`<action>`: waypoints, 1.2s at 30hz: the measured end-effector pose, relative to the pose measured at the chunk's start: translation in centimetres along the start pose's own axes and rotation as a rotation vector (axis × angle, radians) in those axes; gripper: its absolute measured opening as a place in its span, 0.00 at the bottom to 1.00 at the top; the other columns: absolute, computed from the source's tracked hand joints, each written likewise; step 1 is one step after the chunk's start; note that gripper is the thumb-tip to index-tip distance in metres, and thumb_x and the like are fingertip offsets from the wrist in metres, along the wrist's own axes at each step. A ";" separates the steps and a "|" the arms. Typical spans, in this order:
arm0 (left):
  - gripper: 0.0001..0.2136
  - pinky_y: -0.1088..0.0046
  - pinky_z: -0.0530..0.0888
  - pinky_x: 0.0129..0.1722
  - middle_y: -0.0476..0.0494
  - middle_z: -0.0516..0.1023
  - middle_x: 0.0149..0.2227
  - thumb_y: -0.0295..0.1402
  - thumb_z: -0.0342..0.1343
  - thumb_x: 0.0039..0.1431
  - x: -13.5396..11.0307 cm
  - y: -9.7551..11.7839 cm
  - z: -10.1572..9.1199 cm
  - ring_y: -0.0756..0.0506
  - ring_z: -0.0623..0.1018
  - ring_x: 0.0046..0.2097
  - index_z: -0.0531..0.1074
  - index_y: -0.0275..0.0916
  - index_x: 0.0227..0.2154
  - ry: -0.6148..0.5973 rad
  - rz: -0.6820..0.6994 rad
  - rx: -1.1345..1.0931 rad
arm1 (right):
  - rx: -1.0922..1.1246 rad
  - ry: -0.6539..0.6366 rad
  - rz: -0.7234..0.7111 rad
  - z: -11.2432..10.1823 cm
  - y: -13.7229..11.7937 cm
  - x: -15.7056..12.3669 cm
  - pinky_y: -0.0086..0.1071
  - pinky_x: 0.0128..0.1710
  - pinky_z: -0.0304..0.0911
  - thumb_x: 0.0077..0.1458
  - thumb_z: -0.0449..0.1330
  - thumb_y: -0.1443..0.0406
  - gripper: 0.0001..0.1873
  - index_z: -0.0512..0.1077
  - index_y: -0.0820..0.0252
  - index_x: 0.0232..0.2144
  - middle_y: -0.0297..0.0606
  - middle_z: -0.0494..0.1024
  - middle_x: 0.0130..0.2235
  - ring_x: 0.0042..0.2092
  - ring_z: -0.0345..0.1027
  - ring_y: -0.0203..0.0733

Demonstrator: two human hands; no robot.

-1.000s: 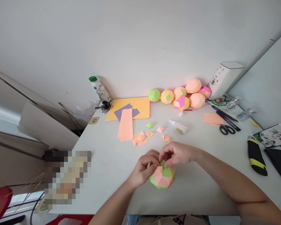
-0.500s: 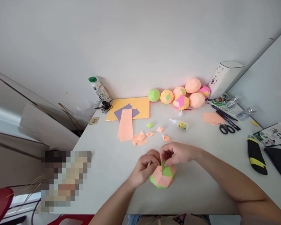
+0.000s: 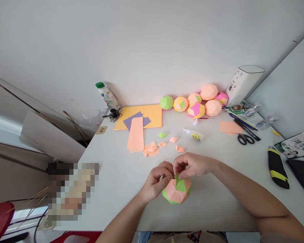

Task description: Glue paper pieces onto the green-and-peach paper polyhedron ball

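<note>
Both my hands grip a folded paper ball [image 3: 176, 191] of peach and green facets, resting on the white table [image 3: 111, 182] near its front edge. My left hand [image 3: 157, 181] curls round the ball's left side with its fingers closed on it. My right hand [image 3: 192, 165] pinches a green flap at the top of the ball. Just beyond my hands lie several small folded paper pieces [image 3: 162, 145], peach and green.
A glue bottle [image 3: 194, 134] lies mid-table. Finished paper balls [image 3: 196, 104] line the back wall beside a white box [image 3: 243, 85]. Orange, purple and peach sheets [image 3: 139, 124], keys [image 3: 113, 114] and a drink bottle [image 3: 107, 96] sit at back left. Scissors [image 3: 245, 139], pens and a utility knife [image 3: 276, 168] lie right.
My hands stay on the ball, with the right fingers shifting slightly at the green flap. The glue bottle has rolled a little.
</note>
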State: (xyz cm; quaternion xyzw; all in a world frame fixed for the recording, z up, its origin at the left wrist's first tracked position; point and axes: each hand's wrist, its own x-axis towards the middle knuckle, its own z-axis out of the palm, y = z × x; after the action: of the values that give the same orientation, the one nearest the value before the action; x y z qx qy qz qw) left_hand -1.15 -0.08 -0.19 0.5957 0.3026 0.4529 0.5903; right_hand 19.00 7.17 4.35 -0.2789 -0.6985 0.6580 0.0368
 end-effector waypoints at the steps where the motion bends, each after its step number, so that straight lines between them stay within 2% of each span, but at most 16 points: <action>1: 0.10 0.64 0.69 0.41 0.41 0.74 0.32 0.34 0.55 0.59 0.0 0.0 0.0 0.43 0.71 0.41 0.74 0.37 0.24 0.003 -0.006 0.003 | 0.007 -0.006 -0.005 0.0 0.0 0.0 0.30 0.38 0.63 0.49 0.64 0.66 0.08 0.75 0.59 0.35 0.33 0.74 0.34 0.36 0.66 0.35; 4: 0.10 0.63 0.69 0.42 0.41 0.74 0.33 0.34 0.55 0.59 0.0 -0.1 -0.1 0.42 0.71 0.41 0.74 0.37 0.24 0.005 -0.011 0.009 | -0.001 -0.010 -0.010 0.0 0.2 0.0 0.31 0.40 0.64 0.49 0.64 0.65 0.10 0.76 0.59 0.37 0.35 0.76 0.36 0.38 0.68 0.37; 22: 0.11 0.64 0.70 0.40 0.40 0.75 0.31 0.35 0.54 0.59 0.0 0.0 0.1 0.42 0.71 0.41 0.73 0.37 0.24 -0.001 0.001 0.025 | -0.053 0.002 -0.021 -0.1 0.3 0.0 0.30 0.38 0.64 0.50 0.64 0.65 0.07 0.77 0.60 0.33 0.35 0.76 0.33 0.36 0.68 0.36; 30: 0.11 0.63 0.70 0.42 0.40 0.75 0.32 0.36 0.54 0.59 0.0 0.0 0.0 0.42 0.72 0.41 0.73 0.38 0.24 0.001 0.001 0.031 | -0.032 0.007 -0.044 -0.1 0.5 0.0 0.30 0.38 0.64 0.49 0.64 0.66 0.06 0.77 0.60 0.33 0.35 0.76 0.34 0.36 0.68 0.36; 36: 0.09 0.62 0.69 0.43 0.40 0.75 0.33 0.34 0.54 0.59 -0.1 -0.1 0.0 0.42 0.71 0.42 0.74 0.38 0.25 0.000 -0.007 0.026 | -0.039 0.005 -0.060 -0.1 0.6 0.1 0.29 0.39 0.64 0.50 0.64 0.65 0.10 0.79 0.58 0.37 0.35 0.78 0.36 0.38 0.69 0.37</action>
State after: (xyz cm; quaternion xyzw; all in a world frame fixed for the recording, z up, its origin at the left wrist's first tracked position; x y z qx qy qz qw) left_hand -1.19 -0.14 -0.33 0.6024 0.3106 0.4466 0.5841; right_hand 19.18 7.27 3.79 -0.2600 -0.7190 0.6424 0.0528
